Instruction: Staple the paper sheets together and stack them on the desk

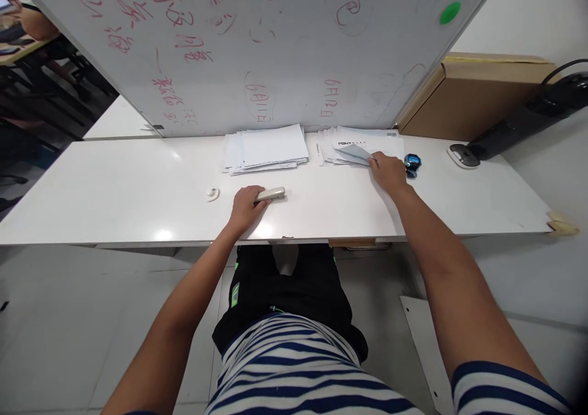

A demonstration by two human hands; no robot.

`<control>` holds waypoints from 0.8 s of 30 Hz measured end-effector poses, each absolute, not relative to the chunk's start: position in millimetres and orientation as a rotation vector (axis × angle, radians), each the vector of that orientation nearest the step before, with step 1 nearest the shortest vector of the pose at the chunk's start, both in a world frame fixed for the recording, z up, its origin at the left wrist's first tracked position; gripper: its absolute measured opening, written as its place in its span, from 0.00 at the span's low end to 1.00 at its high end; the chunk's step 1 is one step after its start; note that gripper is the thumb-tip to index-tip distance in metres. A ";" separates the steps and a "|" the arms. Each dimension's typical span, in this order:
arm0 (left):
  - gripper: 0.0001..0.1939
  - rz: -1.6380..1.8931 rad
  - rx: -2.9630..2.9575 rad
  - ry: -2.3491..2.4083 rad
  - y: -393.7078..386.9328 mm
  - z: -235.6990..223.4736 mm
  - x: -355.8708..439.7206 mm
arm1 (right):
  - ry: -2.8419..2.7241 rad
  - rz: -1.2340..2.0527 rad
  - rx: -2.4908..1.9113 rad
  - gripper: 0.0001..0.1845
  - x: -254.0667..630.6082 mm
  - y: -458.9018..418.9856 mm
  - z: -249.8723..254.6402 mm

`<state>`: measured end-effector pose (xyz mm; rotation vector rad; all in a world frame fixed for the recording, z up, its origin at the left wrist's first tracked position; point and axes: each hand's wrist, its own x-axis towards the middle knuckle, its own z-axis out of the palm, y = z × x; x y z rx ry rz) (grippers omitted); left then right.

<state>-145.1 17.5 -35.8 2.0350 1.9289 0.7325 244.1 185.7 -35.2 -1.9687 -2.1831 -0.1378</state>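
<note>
My left hand (247, 208) is closed around a pale stapler (271, 194) that lies low over the white desk near its front edge. Over at the right stack of papers (328, 148), my right hand (388, 171) pinches the near corner of a sheet of paper (356, 151), which is bent up there. Printed lettering shows on the page behind that lifted corner. Another stack of papers (271, 148) lies to the left, beyond the stapler, with its edges slightly uneven.
A whiteboard (285, 53) with red writing stands behind the stacks. Blue shiny items (412, 162) sit right of my right hand. A white ring-shaped object (212, 194) lies left of the stapler. A cardboard box (478, 96) and black cylinder (533, 118) occupy the desk's right end.
</note>
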 end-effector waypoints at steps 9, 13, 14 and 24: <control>0.21 0.915 2.012 1.864 13.6 -31.0 -146.7 | -1.995 -0.245 -1.808 0.28 228.0 147.3 1.9; 0.21 1.363 1.987 1.624 -13.1 -21.0 -125.0 | -2.059 -0.207 -1.407 0.23 199.3 80.1 3.0; 0.21 1.400 1.901 1.506 -21.9 -17.1 -113.8 | -2.080 -0.195 -1.285 0.22 189.8 59.7 -1.4; 0.25 1.073 1.044 1.291 -32.0 -1.2 -46.5 | -2.486 0.007 -0.970 0.25 173.8 -11.0 -37.7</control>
